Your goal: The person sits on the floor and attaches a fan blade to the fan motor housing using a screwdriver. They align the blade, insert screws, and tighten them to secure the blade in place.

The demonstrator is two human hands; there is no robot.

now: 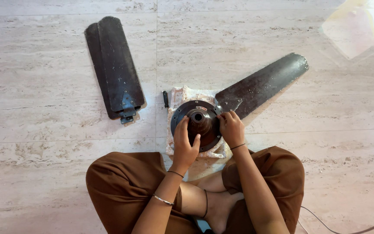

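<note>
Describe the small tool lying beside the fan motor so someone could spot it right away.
Start at the round dark fan motor on the pale cloth on the marble floor. Just off the cloth's upper left edge lies a screwdriver. It is far thinner and shorter than the loose fan blades beyond it.

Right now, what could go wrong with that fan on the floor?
The left hand steadies the fan motor while the right hand works where the attached blade joins it; a slip might pinch fingers on the metal bracket. The long blade could swing and scrape the stone floor. The loose blades and small screwdriver lie nearby and could trip someone.
</note>
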